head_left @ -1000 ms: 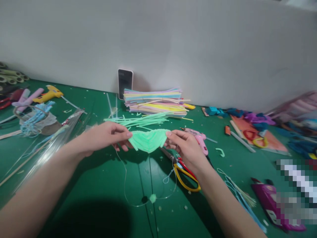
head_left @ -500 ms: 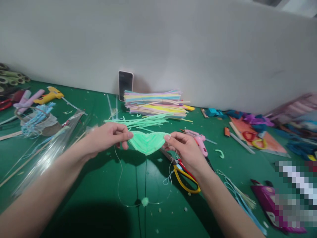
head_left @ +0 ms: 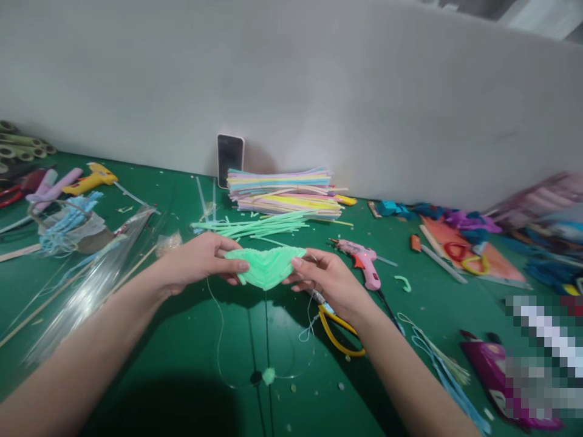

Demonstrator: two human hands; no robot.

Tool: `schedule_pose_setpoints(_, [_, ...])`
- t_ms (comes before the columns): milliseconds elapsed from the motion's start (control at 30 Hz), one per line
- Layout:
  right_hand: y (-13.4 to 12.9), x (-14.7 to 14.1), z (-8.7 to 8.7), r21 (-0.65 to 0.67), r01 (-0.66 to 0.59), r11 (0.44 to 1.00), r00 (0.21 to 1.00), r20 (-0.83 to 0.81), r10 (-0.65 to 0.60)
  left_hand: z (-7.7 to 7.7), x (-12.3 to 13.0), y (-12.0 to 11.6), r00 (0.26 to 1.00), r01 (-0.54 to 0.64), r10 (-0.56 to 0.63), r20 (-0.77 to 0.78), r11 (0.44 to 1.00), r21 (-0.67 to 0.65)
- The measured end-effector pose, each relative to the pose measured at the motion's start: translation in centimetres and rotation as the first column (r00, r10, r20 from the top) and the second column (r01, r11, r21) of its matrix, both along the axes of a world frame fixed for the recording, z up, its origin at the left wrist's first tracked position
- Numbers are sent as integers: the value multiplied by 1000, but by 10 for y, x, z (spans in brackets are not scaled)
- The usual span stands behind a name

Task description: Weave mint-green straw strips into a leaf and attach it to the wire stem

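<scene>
Workpiece (head_left: 266, 268), a mint-green fuzzy panel of side-by-side strips forming a shallow V, is at the center of the head view, raised above the green table (head_left: 182, 346). Clock positions below are taken from this part, with 12 o'clock toward the wall (head_left: 291, 91).

Left hand (head_left: 207, 261): thumb and fingers are clamped on the end at 9 o'clock. Right hand (head_left: 325, 276): thumb and fingers are clamped on the end at 3 o'clock.

Thin clear line (head_left: 220, 331) hangs in a loop below the hands. Green pom-pom (head_left: 268, 376) is at 6 o'clock, at the low point of the loop; contact with the table cannot be determined.

Loose green stems (head_left: 259, 226) lie at 12 o'clock, just before the pastel stem bundles (head_left: 285, 193). Phone (head_left: 230, 159) leans upright against the wall at 11 o'clock. Pink glue gun (head_left: 364, 261) and green hook-shaped piece (head_left: 403, 283) lie at 3 o'clock. Yellow-handled scissors (head_left: 341, 340) lie at 4 o'clock, tips hidden by the right hand. Magenta pouch (head_left: 494, 370) lies farther out at 4 o'clock.

Clear plastic sleeve (head_left: 88, 297) lies at 9 o'clock, partly behind the left forearm. Yellow glue gun (head_left: 93, 178) lies at 10 o'clock, beyond the small basket (head_left: 93, 237) holding light-blue strands (head_left: 68, 224).
</scene>
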State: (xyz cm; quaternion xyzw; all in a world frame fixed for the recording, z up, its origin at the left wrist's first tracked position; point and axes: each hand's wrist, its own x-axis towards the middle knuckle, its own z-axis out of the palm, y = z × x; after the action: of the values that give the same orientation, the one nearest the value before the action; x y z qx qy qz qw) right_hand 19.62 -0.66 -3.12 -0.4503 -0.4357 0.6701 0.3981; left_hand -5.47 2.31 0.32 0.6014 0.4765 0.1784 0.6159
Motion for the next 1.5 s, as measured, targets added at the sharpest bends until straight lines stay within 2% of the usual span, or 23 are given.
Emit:
schedule_pose_setpoints(233, [-1,-5,-9,50,34,998,999,-19,-33,-3,6,-4,998,19,-16,58,998,-55])
schedule_pose_setpoints(400, [-4,-12,-6,-14,-20,1000,1000,-6,19,-8,6,-3,999,29,-28,30,999,-38])
schedule_pose_setpoints(533, [-5,-14,-8,-30,-19,999,998,-55,18,-11,5,-2,999,27,-26,27,999,-35])
schedule_pose_setpoints(633, [-4,-13,-11,-46,-39,998,994,-102,34,-14,7,-2,998,61,-60,24,996,-66])
schedule_pose_setpoints(733, [-4,-11,-12,-70,-55,996,995,-93,48,-16,9,-2,996,89,-88,12,995,-38])
schedule_pose_setpoints(900, [-6,-11,-7,-87,-89,992,993,-79,83,-13,11,-4,996,94,-94,9,995,34])
schedule_pose_setpoints(1100, [-8,-12,-5,-83,-154,985,982,-122,143,-10,12,-5,994,95,-96,44,995,22])
schedule_pose_setpoints(1233, [-5,-10,-6,-92,-122,988,985,-134,109,-11,12,-5,997,79,-79,24,997,16])
schedule_pose_setpoints(1300, [-3,-8,-7,-87,-89,992,988,-137,76,-11,9,-3,996,46,-42,76,997,-59])
schedule_pose_setpoints(1367, [0,-5,-9,-80,-52,995,986,-161,39,-10,5,-1,975,4,41,220,980,-201])
schedule_pose_setpoints(1433, [2,-3,-11,-92,-12,996,969,-248,-11,-11,1,2,904,-13,151,400,945,-327])
schedule_pose_setpoints(1500, [2,-3,-13,-115,28,993,923,-378,-69,-13,2,1,846,16,182,501,930,-367])
